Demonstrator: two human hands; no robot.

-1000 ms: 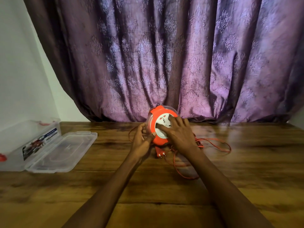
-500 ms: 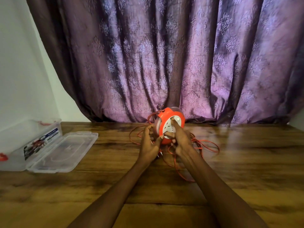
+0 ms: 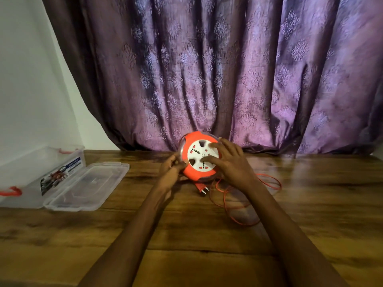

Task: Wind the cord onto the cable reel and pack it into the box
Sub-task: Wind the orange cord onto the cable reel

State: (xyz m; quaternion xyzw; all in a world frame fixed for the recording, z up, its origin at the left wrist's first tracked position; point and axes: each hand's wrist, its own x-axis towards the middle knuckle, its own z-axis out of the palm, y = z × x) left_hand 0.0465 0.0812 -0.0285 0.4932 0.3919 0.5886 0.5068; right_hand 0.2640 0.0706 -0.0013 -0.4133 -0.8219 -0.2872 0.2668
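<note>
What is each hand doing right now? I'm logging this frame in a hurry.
Left hand: closed on the cable reel's left edge.
Right hand: open, fingers spread on the reel's white socket face.

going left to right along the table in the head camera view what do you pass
Clear plastic box → its open lid → left hand → orange cable reel → right hand → loose orange cord. The plug lies below the reel, so it is left out.
</note>
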